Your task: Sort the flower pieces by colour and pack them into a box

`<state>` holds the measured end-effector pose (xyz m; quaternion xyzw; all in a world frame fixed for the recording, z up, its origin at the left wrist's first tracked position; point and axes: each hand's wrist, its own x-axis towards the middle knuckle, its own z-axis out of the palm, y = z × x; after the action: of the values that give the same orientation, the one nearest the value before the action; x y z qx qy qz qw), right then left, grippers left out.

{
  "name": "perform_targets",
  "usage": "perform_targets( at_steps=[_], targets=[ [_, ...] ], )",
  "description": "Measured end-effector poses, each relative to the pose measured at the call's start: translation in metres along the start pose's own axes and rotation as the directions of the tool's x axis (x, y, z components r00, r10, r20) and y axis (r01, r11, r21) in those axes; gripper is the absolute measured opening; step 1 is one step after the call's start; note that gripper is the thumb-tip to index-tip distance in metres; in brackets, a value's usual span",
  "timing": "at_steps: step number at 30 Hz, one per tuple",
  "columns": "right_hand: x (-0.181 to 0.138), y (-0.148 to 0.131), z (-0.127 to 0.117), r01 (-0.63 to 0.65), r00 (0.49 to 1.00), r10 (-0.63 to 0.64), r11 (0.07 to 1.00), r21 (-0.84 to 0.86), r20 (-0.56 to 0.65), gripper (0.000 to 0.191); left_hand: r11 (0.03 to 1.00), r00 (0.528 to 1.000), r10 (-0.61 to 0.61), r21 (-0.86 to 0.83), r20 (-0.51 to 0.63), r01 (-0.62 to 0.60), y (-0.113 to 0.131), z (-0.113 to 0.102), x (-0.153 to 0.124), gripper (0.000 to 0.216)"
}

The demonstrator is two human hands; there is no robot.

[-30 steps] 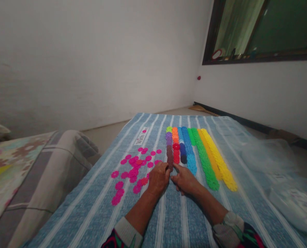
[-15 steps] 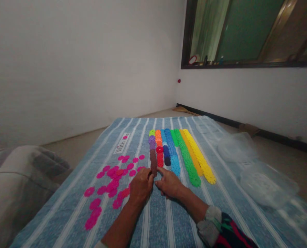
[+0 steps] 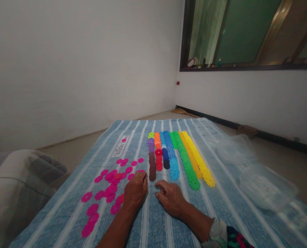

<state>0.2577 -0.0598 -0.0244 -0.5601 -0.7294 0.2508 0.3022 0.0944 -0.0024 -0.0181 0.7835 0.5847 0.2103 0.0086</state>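
My left hand (image 3: 136, 188) is just left of the near end of a row of overlapping brown flower-shaped discs (image 3: 152, 167). Its fingers are curled together, and whether anything is inside them is hidden. Loose pink flower-shaped discs (image 3: 110, 188) lie scattered to the left of this hand, some partly behind it. Below and right of the brown row rests my right hand (image 3: 171, 198), its thumb and forefinger slightly apart with nothing visible between them. Beyond it, a short red row (image 3: 159, 162) and a dark blue row (image 3: 165, 156) run beside the brown one.
Light blue (image 3: 174, 169), green (image 3: 186, 162) and yellow (image 3: 198, 159) rows continue rightward on the striped cloth (image 3: 158, 227). A "With love" label (image 3: 120, 147) lies at the left. Clear plastic bags (image 3: 267, 187) sit at the right edge. Grey fabric (image 3: 16, 196) bulges at the left.
Both hands have drawn back from the near end of the brown row, the left one moving down and left. The brown row now shows whole, released. The view has shifted slightly.
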Motion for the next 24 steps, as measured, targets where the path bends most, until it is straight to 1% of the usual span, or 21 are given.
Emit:
perform_targets(
  at_steps=[7,17,24],
  targets=[
    [0.003,0.000,-0.002,0.006,1.000,-0.006,1.000,0.005,-0.005,0.023,1.000,1.000,0.007,0.020,-0.004,-0.007,-0.002,-0.006,0.001,0.024],
    [0.003,0.000,-0.002,0.018,1.000,-0.018,1.000,0.012,-0.005,0.022,0.999,0.999,-0.036,0.031,-0.016,0.037,-0.003,-0.010,0.000,0.023],
    [0.002,0.003,-0.001,0.025,1.000,-0.024,0.999,0.025,-0.005,0.021,0.997,0.999,-0.047,0.070,0.010,0.046,-0.002,-0.012,-0.001,0.022]
  ],
)
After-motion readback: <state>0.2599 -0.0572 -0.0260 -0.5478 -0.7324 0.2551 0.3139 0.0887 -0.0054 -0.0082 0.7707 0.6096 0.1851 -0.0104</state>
